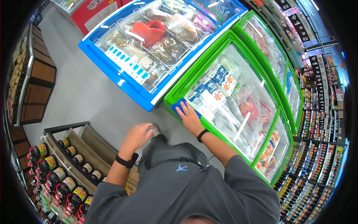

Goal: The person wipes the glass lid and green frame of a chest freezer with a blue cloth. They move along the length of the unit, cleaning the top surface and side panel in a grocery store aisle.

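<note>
My right hand [190,115] lies with spread fingers on a blue cloth [179,105], pressing it against the corner of the green frame [172,98] of a glass-topped chest freezer. Through the freezer's glass show blue-and-white packets [211,89], silvery frozen goods and a red package [249,108]. My left hand [139,136] hangs in the air over the floor, fingers apart and holding nothing. A dark band is on each wrist. Ahead stands a blue-framed freezer [117,73] with bagged goods and a red bag [149,31] under its lid.
At the lower left, a wooden-sided rack [93,142] carries several dark bottles [68,184] with red handles. A produce stand [39,81] is at the far left. Stocked shelves [310,162] line the right side. My shoe [156,130] is on the grey floor [84,92] beside the freezers.
</note>
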### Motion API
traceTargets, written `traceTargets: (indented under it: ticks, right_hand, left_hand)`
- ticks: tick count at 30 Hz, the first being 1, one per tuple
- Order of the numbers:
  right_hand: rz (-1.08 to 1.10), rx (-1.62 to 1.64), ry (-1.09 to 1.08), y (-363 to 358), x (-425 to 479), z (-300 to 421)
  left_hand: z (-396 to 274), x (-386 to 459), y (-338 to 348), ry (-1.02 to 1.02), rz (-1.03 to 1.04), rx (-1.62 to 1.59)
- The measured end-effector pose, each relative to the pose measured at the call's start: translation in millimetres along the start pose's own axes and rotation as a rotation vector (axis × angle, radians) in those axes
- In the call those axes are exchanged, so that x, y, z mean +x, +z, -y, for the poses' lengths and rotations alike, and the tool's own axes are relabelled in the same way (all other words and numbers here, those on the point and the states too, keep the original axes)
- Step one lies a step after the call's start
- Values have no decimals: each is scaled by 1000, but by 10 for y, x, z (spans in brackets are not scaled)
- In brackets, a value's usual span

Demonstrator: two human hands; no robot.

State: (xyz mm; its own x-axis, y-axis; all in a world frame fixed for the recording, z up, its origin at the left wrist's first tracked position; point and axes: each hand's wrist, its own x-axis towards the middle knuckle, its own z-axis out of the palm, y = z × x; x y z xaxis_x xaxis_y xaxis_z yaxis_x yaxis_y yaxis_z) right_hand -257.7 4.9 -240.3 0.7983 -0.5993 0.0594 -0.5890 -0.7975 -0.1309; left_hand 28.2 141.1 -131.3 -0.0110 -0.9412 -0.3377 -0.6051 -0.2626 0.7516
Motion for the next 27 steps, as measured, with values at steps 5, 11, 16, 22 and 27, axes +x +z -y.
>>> traceTargets:
  ticks: [5, 11, 16, 22, 27]
  right_hand:
    - [-55, -203, -225, 56, 613, 230]
    - [2, -556, -492, 91, 423, 113]
    - [54, -620, -538, 32, -563, -181]
    - [204, -730, -593, -271, -2553, -650]
    - [295, -777, -564, -437, -4438, -1113]
  left_hand:
    - [-58, -142, 191, 125, -76, 90]
    - [-447, -323, 418, 147, -143, 140]
    - [-813, -638, 639, 89, -133, 168]
    - [-885, -1022, 1190, 31, -70, 208]
    - [-985, -1261, 1371, 46, -9, 188]
